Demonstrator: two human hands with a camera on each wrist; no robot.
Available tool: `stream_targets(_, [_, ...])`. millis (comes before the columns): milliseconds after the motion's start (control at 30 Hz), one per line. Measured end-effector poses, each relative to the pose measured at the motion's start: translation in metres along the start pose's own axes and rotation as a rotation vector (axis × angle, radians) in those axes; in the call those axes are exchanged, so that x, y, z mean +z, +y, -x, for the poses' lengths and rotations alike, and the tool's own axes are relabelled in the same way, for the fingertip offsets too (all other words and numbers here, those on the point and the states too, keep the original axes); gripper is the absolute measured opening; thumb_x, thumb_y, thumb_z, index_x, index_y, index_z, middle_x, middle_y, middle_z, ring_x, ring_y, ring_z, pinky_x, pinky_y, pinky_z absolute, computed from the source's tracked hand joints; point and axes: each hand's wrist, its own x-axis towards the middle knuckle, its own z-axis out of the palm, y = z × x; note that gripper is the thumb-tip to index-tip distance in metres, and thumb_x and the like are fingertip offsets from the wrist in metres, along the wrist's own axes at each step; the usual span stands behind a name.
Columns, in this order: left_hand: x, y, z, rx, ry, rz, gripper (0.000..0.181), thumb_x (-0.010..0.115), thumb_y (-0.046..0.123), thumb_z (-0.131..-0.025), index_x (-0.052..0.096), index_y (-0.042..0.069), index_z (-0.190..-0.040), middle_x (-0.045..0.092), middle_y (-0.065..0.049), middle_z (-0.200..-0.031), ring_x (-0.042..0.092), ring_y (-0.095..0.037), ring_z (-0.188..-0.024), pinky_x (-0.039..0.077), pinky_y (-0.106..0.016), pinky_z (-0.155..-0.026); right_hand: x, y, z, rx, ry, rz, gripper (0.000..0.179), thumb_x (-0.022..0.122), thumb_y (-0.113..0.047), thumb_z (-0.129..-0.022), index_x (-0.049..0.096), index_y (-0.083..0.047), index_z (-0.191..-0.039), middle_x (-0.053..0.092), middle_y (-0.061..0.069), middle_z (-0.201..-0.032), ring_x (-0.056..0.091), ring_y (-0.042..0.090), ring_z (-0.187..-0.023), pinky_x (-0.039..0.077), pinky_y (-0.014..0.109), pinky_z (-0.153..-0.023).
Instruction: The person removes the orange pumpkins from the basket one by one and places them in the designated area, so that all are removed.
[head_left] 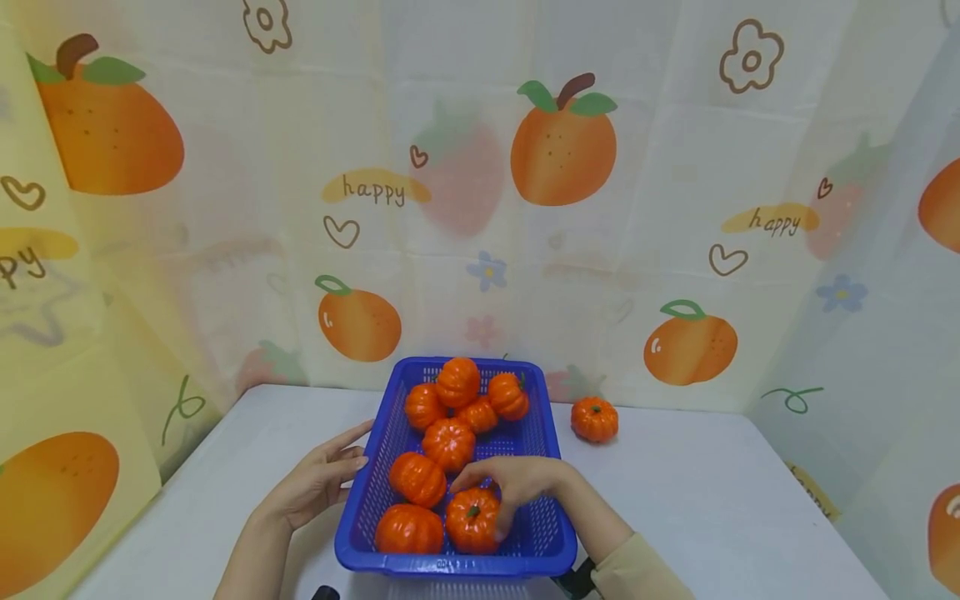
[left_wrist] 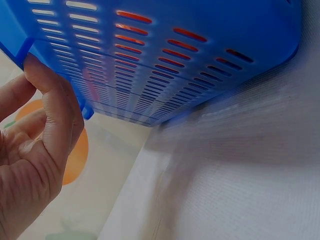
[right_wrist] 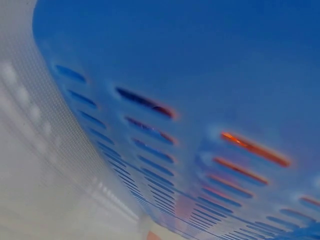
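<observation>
In the head view the right hand (head_left: 519,485), at lower centre, is curled over the gripped pumpkin (head_left: 469,530), its thumb down the right side and a finger at the upper left; the other fingertips are hidden. The right wrist view leaves this hand out altogether, showing only the blurred outside of the blue basket (head_left: 457,565), with strips of orange behind a few slots. The left hand (head_left: 317,481), left of the basket, has loosely bent, parted fingers at the rim; how firmly they bear on it cannot be told. Its wrist view cuts off part of the hand at the left edge. Both forearms run out at the bottom of the head view, the right one in a beige sleeve (head_left: 637,575), with a black device (head_left: 576,580) partly covered beside it.

The gripped pumpkin sits near the basket's front wall, glossy orange and ribbed, squat and round, with a short dark green stem facing up. Seven other pumpkins (head_left: 417,479) share the basket; one at the back is partly covered by its neighbours. Another, the loose pumpkin (head_left: 595,419), rests on the white worktop (head_left: 675,492), right of centre.
</observation>
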Motion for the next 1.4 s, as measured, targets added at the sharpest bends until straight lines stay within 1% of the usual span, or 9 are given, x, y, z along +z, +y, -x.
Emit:
stream_targets(133, [-0.0004,-0.0008,0.0002,0.006,-0.015,0.009,0.070,0.043,0.012,-0.104,0.000,0.004,-0.158,0.064,0.006,-0.114,0.069,-0.007,-0.101,0.059,-0.030,-0.089,0.0013,-0.0002,-0.0003,0.010,-0.002,0.013,0.072,0.082,-0.003,-0.066,0.060,-0.020,-0.133,0.060,-0.004,-0.135,0.050,0.013,-0.127,0.038,0.047,-0.116])
stream_targets(267, [-0.0003,-0.0015,0.0007,0.006,-0.022,0.010,0.070,0.043,0.012,-0.104,0.000,0.004,-0.158,0.064,0.005,-0.116,0.069,-0.008,-0.103,0.059,-0.030,-0.090,0.0030,-0.0002,0.0001,0.026,-0.012,0.026,0.071,0.083,-0.005,-0.068,0.059,-0.023,-0.133,0.059,-0.004,-0.134,0.051,0.012,-0.124,0.041,0.047,-0.113])
stream_targets(500, [-0.0005,0.0009,0.0023,0.014,-0.022,0.008,0.070,0.042,0.011,-0.104,-0.001,0.004,-0.158,0.065,0.006,-0.113,0.069,-0.007,-0.102,0.059,-0.030,-0.089,0.0042,0.0003,-0.0020,0.011,-0.002,0.020,0.070,0.085,-0.007,-0.067,0.059,-0.024,-0.130,0.060,-0.002,-0.126,0.053,0.006,-0.110,0.047,0.029,-0.100])
stream_targets(600, [-0.0002,0.0021,0.0028,0.008,-0.014,0.002,0.069,0.042,0.011,-0.104,0.000,0.003,-0.158,0.065,0.007,-0.111,0.069,-0.006,-0.100,0.059,-0.030,-0.088,0.0047,0.0006,-0.0026,-0.010,0.015,0.024,0.070,0.085,-0.008,-0.067,0.059,-0.024,-0.130,0.060,-0.002,-0.124,0.054,0.005,-0.107,0.047,0.027,-0.097])
stream_targets(767, [0.0011,0.0034,0.0021,0.005,-0.021,-0.001,0.071,0.043,0.011,-0.103,0.000,0.003,-0.158,0.064,0.006,-0.113,0.069,-0.006,-0.101,0.059,-0.030,-0.089,0.0031,0.0004,-0.0004,-0.025,0.074,0.027,0.072,0.086,-0.010,-0.065,0.060,-0.026,-0.130,0.060,-0.003,-0.125,0.053,0.007,-0.110,0.046,0.029,-0.100])
stream_targets(900, [0.0011,0.0037,0.0014,0.004,-0.023,-0.003,0.070,0.043,0.011,-0.104,0.000,0.003,-0.158,0.064,0.006,-0.112,0.069,-0.006,-0.101,0.059,-0.030,-0.089,0.0014,-0.0012,0.0013,-0.034,0.111,-0.009,0.073,0.085,-0.010,-0.064,0.060,-0.027,-0.130,0.060,-0.003,-0.125,0.053,0.010,-0.111,0.046,0.028,-0.099])
stream_targets(1200, [0.0006,0.0032,0.0000,0.000,-0.018,-0.012,0.070,0.043,0.012,-0.104,0.000,0.004,-0.158,0.064,0.005,-0.114,0.069,-0.007,-0.102,0.059,-0.030,-0.089,-0.0001,-0.0030,0.0030,-0.056,0.142,-0.041,0.073,0.084,-0.009,-0.066,0.059,-0.029,-0.131,0.060,-0.002,-0.128,0.054,0.014,-0.116,0.046,0.033,-0.102])
stream_targets(1300, [0.0007,0.0031,-0.0005,0.006,-0.022,-0.007,0.070,0.043,0.011,-0.104,0.000,0.004,-0.158,0.064,0.005,-0.115,0.069,-0.007,-0.102,0.058,-0.030,-0.090,-0.0009,-0.0027,0.0038,-0.067,0.165,-0.064,0.073,0.084,-0.008,-0.066,0.057,-0.028,-0.131,0.060,0.000,-0.130,0.054,0.017,-0.118,0.046,0.036,-0.103])
stream_targets(1400, [0.0009,0.0034,-0.0004,0.008,-0.023,-0.005,0.070,0.043,0.011,-0.104,0.000,0.003,-0.158,0.065,0.005,-0.115,0.069,-0.007,-0.102,0.058,-0.030,-0.090,-0.0020,-0.0029,0.0048,-0.073,0.201,-0.076,0.072,0.084,-0.010,-0.066,0.056,-0.028,-0.130,0.059,0.000,-0.132,0.052,0.020,-0.124,0.044,0.044,-0.108])
